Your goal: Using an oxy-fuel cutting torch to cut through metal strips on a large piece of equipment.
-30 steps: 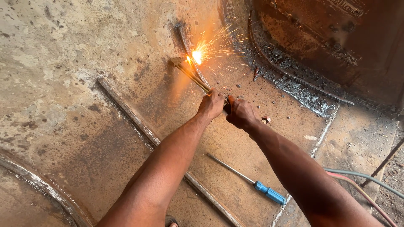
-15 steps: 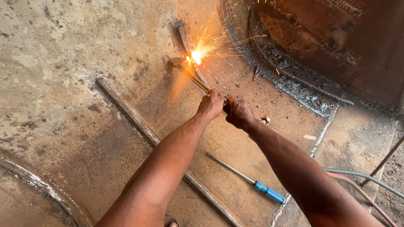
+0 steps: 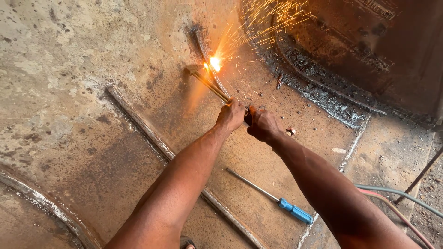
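- Blue-handled screwdriver (image 3: 277, 199) lay loose on the rusty steel plate (image 3: 83, 92), bare room around it.
- Left hand (image 3: 230, 115) and right hand (image 3: 264, 124) were both wrapped tight around the brass cutting torch (image 3: 210, 85).
- Torch tip threw sparks (image 3: 214, 63) at the raised weld seam, slag crusting the far edge.

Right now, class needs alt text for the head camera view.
Two bare hands, left hand and right hand, grip a cutting torch whose flame throws sparks off a rusty steel plate. A blue-handled screwdriver lies nearby.
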